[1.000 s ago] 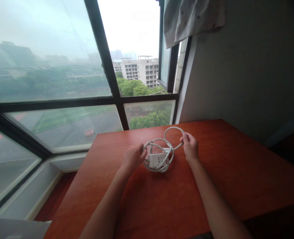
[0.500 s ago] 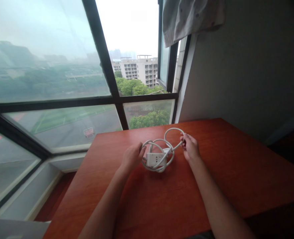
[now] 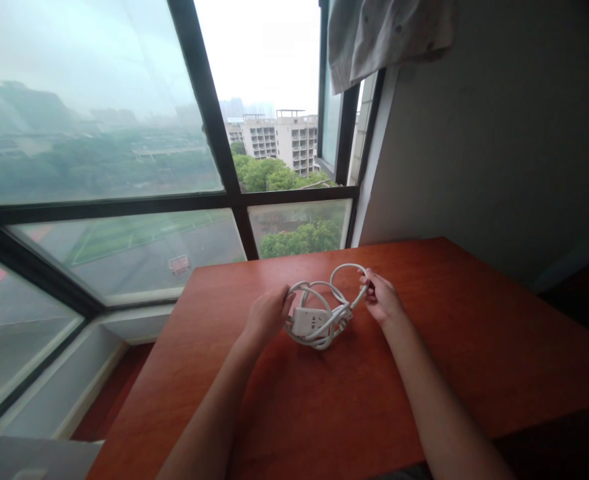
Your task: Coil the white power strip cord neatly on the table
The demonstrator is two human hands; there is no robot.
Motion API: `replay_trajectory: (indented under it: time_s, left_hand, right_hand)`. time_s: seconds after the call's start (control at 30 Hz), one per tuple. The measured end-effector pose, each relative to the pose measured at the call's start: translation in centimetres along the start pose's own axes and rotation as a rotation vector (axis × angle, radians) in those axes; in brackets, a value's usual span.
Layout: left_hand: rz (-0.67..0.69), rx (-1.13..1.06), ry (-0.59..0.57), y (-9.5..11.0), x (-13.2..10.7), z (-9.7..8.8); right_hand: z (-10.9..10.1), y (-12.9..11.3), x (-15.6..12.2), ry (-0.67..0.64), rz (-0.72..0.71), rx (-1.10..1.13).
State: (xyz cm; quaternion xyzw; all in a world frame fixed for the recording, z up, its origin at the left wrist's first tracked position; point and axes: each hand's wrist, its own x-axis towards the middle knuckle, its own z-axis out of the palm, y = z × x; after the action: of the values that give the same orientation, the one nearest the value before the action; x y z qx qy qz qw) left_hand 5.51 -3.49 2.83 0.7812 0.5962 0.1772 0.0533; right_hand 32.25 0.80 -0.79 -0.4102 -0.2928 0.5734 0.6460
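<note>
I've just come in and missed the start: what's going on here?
A person's left hand and right hand hold a white cord by opposite sides. It is bunched in loops around a white power strip, at a reddish-brown table by a window. Right now, the loops cross one another.

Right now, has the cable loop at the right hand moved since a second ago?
Yes, slightly: the cable loop has shifted down in view, its top farther below the far edge of the table.
</note>
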Motion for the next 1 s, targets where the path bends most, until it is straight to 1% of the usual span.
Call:
replay_trajectory:
  time_s: [0.07,0.17,0.23,0.33,0.43,0.53,0.67,0.77,0.87,0.93,1.0]
  left_hand:
    - [-0.005,0.005,0.001,0.0,0.0,-0.1]
    - [0.0,-0.012,0.005,-0.1,0.0,-0.2]
    - [0.007,-0.05,0.022,-0.4,0.1,-0.1]
    - [0.02,-0.153,0.05,-1.1,0.3,0.3]
    - [0.033,-0.27,0.058,-2.0,0.6,0.7]
    - [0.017,-0.359,0.05,-2.6,0.8,0.9]
    - [-0.027,-0.365,0.056,-2.4,0.7,1.1]
    - [-0.034,-0.279,0.145,-1.5,0.5,1.0]
    - [0.046,-0.129,0.294,0.1,0.1,0.3]
    - [0.136,-0.046,0.365,1.5,-0.4,-0.4]
    - [0.231,-0.025,0.371,3.1,-0.9,-1.0]
  right_hand:
    - [0.2,0.1,-0.1,0.022,-0.051,-0.079]
    - [0.4,0.2,-0.2,0.051,-0.177,-0.255]
    - [0.2,0.1,-0.1,0.02,-0.239,-0.388]
    - [-0.1,-0.3,-0.2,-0.046,-0.25,-0.495]
    - [0.0,-0.6,-0.3,-0.065,-0.19,-0.451]
    - [0.3,-0.8,-0.5,-0.062,-0.127,-0.381]
    - [0.6,-1.3,-1.0,-0.078,-0.019,-0.322]
    - [0.3,-1.8,-1.5,-0.174,0.13,-0.351]
    - [0.0,-2.2,-1.8,-0.277,0.244,-0.434]
    - [-0.1,-2.3,-1.9,-0.3,0.267,-0.46]
    - [-0.1,-2.2,-1.9,-0.294,0.248,-0.458]
